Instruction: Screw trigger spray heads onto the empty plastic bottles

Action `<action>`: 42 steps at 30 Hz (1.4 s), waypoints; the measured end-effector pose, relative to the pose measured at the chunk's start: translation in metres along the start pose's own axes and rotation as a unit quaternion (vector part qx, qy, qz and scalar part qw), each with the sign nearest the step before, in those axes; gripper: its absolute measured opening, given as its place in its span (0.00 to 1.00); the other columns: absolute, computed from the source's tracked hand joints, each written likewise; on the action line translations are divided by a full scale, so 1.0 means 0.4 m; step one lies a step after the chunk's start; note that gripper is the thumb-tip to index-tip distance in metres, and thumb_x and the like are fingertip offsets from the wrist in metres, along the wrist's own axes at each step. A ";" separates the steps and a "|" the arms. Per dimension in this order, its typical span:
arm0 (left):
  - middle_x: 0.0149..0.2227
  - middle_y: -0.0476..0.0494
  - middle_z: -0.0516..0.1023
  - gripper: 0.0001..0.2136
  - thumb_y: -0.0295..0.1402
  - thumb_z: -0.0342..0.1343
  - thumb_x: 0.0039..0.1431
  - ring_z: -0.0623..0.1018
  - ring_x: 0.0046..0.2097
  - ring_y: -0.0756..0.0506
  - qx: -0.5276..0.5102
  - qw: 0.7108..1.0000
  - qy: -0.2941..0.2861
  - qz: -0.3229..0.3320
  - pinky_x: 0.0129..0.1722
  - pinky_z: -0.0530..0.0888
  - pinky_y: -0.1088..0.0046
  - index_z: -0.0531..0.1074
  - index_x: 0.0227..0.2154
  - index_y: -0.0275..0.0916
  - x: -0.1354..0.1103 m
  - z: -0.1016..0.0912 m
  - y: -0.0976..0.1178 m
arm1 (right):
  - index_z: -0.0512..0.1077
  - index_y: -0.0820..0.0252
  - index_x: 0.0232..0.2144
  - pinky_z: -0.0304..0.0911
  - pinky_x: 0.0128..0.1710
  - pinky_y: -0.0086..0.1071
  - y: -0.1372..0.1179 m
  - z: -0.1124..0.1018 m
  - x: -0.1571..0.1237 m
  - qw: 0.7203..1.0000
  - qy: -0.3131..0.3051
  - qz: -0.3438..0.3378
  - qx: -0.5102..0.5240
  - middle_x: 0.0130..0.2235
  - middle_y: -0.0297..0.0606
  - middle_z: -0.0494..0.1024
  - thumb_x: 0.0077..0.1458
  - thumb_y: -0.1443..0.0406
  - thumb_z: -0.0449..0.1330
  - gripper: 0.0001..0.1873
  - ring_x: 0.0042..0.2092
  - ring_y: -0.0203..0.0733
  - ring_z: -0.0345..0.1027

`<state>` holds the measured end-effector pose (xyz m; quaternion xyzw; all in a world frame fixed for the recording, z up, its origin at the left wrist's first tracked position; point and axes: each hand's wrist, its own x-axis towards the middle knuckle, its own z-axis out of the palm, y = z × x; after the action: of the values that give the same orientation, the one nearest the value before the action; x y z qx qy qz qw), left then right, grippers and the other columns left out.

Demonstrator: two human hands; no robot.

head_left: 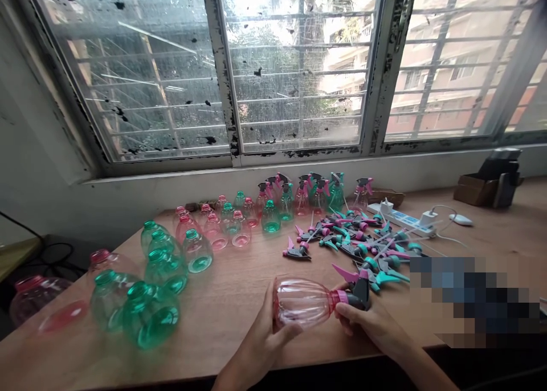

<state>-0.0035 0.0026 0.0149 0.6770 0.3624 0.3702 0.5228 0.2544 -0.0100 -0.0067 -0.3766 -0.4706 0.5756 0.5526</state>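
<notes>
A clear pink spray bottle [304,301] lies sideways in the air above the table's front edge, its neck pointing right. My left hand [271,337] is wrapped around the bottle's base end. At the neck, my right hand [363,320] has its thumb and fingers closed on the pink collar of the trigger spray head [361,288], which sits on the bottle's mouth. The head is black with a pink trigger that points up and left. Whether the collar is fully threaded I cannot tell. Just beyond lies a pile of loose spray heads [350,240] in pink, teal and black.
Several open green bottles [151,317] and pink bottles [188,228] stand on the left of the wooden table [231,328]. Bottles with spray heads [302,197] line the wall. A power strip [401,220], a white mouse [460,219] and a cardboard box [470,190] are at right.
</notes>
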 end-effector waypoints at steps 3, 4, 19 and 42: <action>0.70 0.35 0.58 0.43 0.45 0.61 0.61 0.55 0.71 0.33 -0.032 0.999 -0.014 -0.004 0.70 0.51 0.52 0.42 0.70 0.42 0.000 0.002 0.013 | 0.69 0.60 0.37 0.59 0.22 0.29 0.002 0.002 0.004 1.000 0.000 -0.005 0.006 0.24 0.33 0.77 0.51 0.54 0.71 0.21 0.22 0.36 0.65; 0.69 0.36 0.60 0.45 0.44 0.63 0.60 0.58 0.70 0.33 -0.039 0.999 -0.019 0.003 0.69 0.55 0.53 0.40 0.70 0.43 0.000 0.004 0.016 | 0.69 0.60 0.36 0.59 0.21 0.29 0.002 0.002 0.006 1.000 0.002 -0.003 0.013 0.24 0.33 0.77 0.51 0.53 0.71 0.21 0.22 0.36 0.65; 0.66 0.36 0.64 0.43 0.44 0.65 0.57 0.62 0.68 0.33 -0.031 0.999 -0.021 0.011 0.68 0.57 0.53 0.47 0.69 0.44 0.007 0.000 0.019 | 0.71 0.60 0.34 0.60 0.21 0.27 -0.002 0.005 0.006 0.999 -0.002 -0.002 0.038 0.25 0.32 0.76 0.53 0.56 0.71 0.17 0.22 0.33 0.64; 0.67 0.36 0.62 0.50 0.40 0.64 0.58 0.60 0.68 0.31 0.001 1.000 0.000 0.018 0.68 0.56 0.52 0.30 0.71 0.47 0.005 0.005 -0.003 | 0.67 0.59 0.40 0.60 0.19 0.26 0.009 0.001 0.014 0.999 0.021 -0.020 0.035 0.26 0.32 0.78 0.54 0.56 0.70 0.19 0.20 0.33 0.65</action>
<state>-0.0008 0.0036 0.0136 0.6840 0.3506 0.3786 0.5156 0.2523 -0.0042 -0.0094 -0.3591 -0.4459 0.5726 0.5868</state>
